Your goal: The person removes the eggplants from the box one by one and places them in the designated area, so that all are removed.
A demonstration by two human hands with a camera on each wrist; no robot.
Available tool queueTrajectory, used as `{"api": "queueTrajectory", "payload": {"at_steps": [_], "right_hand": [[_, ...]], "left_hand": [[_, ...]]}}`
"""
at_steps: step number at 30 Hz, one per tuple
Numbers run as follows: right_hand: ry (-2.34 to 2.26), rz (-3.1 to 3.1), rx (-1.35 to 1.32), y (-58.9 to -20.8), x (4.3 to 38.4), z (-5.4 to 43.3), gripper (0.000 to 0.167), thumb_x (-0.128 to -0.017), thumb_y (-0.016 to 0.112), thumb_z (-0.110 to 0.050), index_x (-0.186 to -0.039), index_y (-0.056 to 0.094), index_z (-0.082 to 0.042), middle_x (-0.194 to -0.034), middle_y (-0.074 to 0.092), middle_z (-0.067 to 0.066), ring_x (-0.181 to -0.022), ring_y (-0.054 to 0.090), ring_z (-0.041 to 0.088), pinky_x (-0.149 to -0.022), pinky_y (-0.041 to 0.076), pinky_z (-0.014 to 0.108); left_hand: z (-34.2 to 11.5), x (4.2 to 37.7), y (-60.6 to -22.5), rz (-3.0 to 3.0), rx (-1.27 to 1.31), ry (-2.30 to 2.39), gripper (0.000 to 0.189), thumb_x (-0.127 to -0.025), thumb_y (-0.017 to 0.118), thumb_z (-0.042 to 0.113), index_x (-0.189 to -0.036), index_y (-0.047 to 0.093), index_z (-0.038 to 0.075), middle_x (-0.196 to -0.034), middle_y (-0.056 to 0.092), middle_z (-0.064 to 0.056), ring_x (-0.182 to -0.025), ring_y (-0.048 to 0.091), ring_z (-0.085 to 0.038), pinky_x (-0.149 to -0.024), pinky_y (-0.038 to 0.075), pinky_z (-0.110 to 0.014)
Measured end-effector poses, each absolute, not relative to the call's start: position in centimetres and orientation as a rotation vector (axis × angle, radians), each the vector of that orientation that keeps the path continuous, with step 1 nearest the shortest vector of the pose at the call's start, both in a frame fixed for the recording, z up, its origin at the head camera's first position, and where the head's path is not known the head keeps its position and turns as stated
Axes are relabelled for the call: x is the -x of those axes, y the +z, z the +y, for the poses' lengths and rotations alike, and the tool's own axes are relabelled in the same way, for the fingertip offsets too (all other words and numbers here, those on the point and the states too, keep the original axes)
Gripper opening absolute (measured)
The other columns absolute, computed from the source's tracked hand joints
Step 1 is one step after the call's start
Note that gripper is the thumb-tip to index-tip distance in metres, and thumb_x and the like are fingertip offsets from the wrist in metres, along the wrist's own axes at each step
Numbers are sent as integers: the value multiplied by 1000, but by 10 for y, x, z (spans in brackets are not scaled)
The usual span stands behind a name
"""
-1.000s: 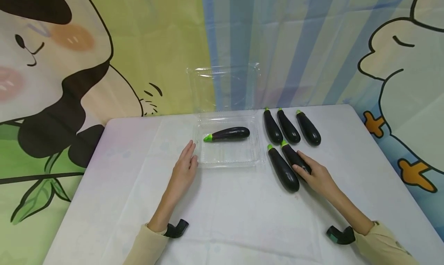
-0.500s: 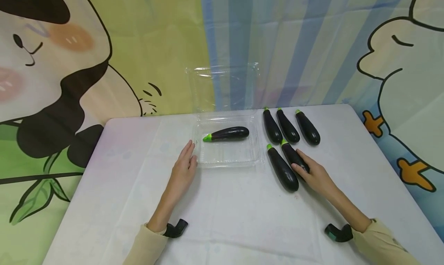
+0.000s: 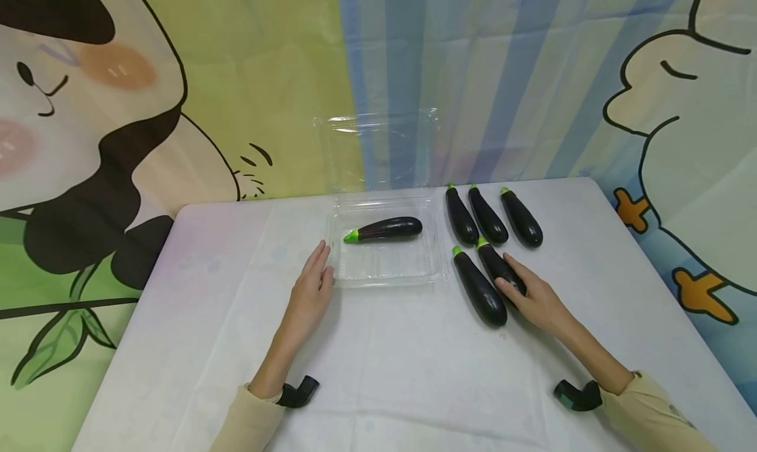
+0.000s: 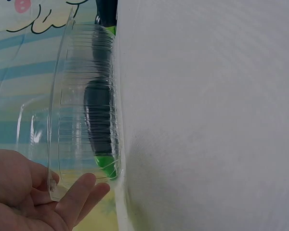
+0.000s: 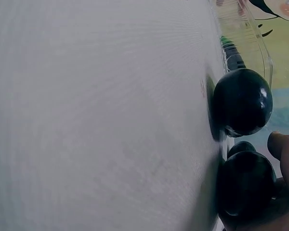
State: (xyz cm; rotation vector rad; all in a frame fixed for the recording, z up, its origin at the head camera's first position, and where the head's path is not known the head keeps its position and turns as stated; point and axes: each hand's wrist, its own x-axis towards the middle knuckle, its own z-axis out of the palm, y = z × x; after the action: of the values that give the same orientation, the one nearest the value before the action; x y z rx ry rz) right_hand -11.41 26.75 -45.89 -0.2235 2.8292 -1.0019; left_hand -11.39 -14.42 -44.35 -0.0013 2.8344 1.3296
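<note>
A clear plastic clamshell box (image 3: pixel 387 265) lies with its lid raised at the back. Inside its tray one eggplant (image 3: pixel 393 228) rests on its side, green stem to the left. My left hand (image 3: pixel 307 297) is at the tray's left side, fingers extended; in the left wrist view its fingertips (image 4: pixel 79 192) are against the box's end. To the right, my right hand (image 3: pixel 538 304) holds an eggplant (image 3: pixel 492 260) between thumb and fingers, low at the table. Another eggplant (image 3: pixel 480 291) lies just left of it. In the right wrist view the held eggplant (image 5: pixel 245 185) appears end-on.
Behind the right hand, three more eggplants lie in a row: a left one (image 3: pixel 461 217), a middle one (image 3: pixel 488 217) and a right one (image 3: pixel 522 219). A white cloth covers the table (image 3: pixel 402 366). A cartoon-printed curtain (image 3: pixel 284 97) hangs behind the table's far edge.
The head view has shifted slightly. Both hands stay in place, the right one still around the same eggplant, and the box has not moved.
</note>
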Motion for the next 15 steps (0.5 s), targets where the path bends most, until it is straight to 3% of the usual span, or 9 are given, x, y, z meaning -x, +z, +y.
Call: {"api": "queueTrajectory", "payload": {"at_steps": [5,10,12,15], "right_hand": [[-999,2831,200,-458,114,267,69,-101,48,-40,-154,23,-5,-153,29,30,-139,29,52,-110,28,66],[-1110,2900,286,-454,114,270,62,-101,51,-32,-151,30,-1,-150,36,30,-133,40,50,-105,38,61],[-1178,2973,340,-450,115,272,58,-100,54,-26,-149,35,-1,-147,42,28,-131,45,45,-107,45,42],[-1268,3078,438,-441,117,272,54,-97,59,-18,-146,41,-2,-143,48,26,-136,46,14,-104,40,8]], "left_hand": [[-144,114,-443,2832,23,1320,52,-104,40,19,-153,28,8,-164,17,-1,-147,30,-28,-110,41,-48],[-145,113,-442,2840,24,1317,51,-104,40,20,-153,29,8,-163,18,-2,-146,30,-28,-111,40,-49],[-145,113,-442,2843,17,1319,51,-104,40,19,-153,29,8,-163,18,-3,-146,30,-29,-110,41,-49],[-145,113,-443,2846,14,1317,51,-104,40,19,-153,29,7,-163,19,-4,-146,31,-29,-110,42,-48]]}}
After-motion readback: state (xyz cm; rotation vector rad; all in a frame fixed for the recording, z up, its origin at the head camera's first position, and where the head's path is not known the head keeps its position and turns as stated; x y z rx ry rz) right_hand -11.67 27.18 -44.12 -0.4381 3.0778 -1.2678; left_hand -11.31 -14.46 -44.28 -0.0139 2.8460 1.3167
